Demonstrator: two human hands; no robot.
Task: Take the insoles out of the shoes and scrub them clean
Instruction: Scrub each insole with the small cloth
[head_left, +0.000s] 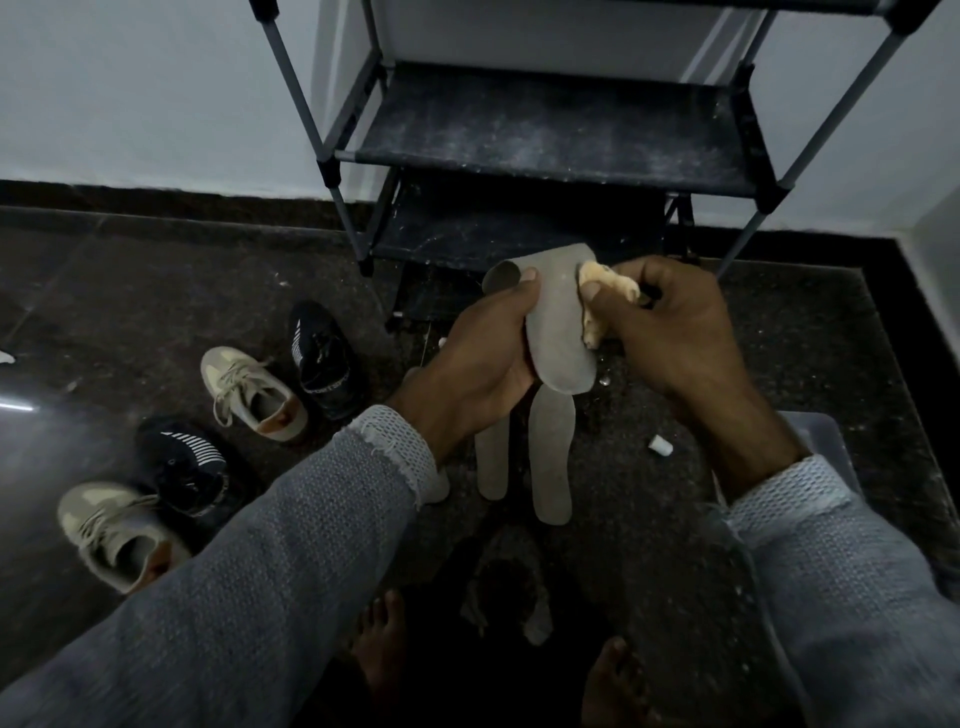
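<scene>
My left hand (483, 353) grips a grey insole (558, 322) by its left edge, thumb on top, holding it up above the floor. My right hand (670, 332) pinches a yellowish sponge (602, 296) against the insole's right edge. On the dark floor below lie more grey insoles: one long one (553, 457) and one partly under my left wrist (492, 467). To the left stand two beige sneakers (254, 395) (111, 530) and two black striped shoes (324, 358) (189, 467).
A dusty dark shoe rack (550, 130) with metal poles stands against the white wall just behind my hands. A dark rag (509, 592) lies on the floor near my bare feet (382, 644). A translucent container (821, 441) sits under my right forearm; a small white bit (658, 446) lies nearby.
</scene>
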